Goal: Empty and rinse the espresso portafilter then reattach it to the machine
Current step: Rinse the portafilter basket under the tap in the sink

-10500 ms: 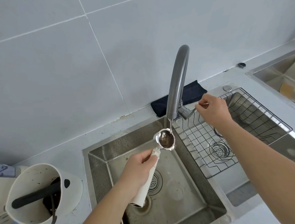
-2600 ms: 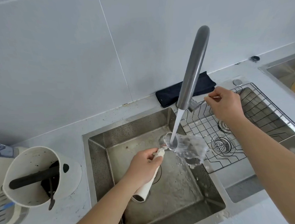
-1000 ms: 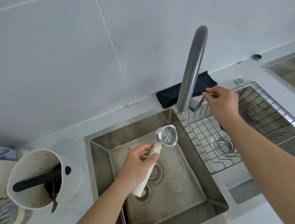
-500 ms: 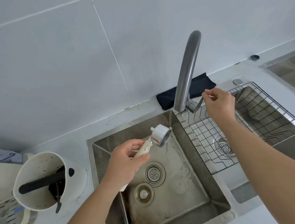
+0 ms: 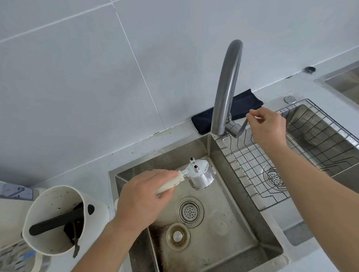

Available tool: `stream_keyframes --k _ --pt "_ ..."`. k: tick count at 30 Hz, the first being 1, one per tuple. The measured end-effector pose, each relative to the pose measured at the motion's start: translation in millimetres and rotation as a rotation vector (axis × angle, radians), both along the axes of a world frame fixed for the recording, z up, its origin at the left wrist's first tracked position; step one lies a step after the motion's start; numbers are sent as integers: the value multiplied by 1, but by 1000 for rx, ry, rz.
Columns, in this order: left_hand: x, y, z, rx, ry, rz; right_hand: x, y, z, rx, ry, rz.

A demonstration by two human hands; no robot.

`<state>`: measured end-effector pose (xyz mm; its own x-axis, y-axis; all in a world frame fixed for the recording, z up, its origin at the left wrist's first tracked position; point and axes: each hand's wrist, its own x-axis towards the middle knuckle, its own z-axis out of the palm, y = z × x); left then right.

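now, with the left hand (image 5: 143, 199) in a firm grip on the upturned portafilter (image 5: 199, 175) over the sink (image 5: 268, 249) and the right hand (image 5: 268, 127) pinching the faucet lever (image 5: 241, 129), shake the drips out low.

Glossy chrome portafilter (image 5: 201, 176), matt cream handle (image 5: 172, 182); brushed, stained steel sink (image 5: 230, 246).

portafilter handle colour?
Off-white, on the portafilter handle gripped by the left hand; head view.
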<state>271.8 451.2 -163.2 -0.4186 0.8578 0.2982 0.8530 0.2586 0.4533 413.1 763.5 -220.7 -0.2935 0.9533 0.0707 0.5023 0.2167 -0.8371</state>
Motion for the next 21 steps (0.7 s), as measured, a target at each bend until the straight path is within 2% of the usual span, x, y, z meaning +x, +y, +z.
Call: stream_keyframes --k 4,8,21 --pt "-4 0 -4 41 171 -78 0 0 -2 2 0 -1" --pt "-8 1 -3 75 264 -95 0 1 -3 -1 1 -1" --pt "-17 2 -17 59 278 -112 0 1 -5 7 10 0"
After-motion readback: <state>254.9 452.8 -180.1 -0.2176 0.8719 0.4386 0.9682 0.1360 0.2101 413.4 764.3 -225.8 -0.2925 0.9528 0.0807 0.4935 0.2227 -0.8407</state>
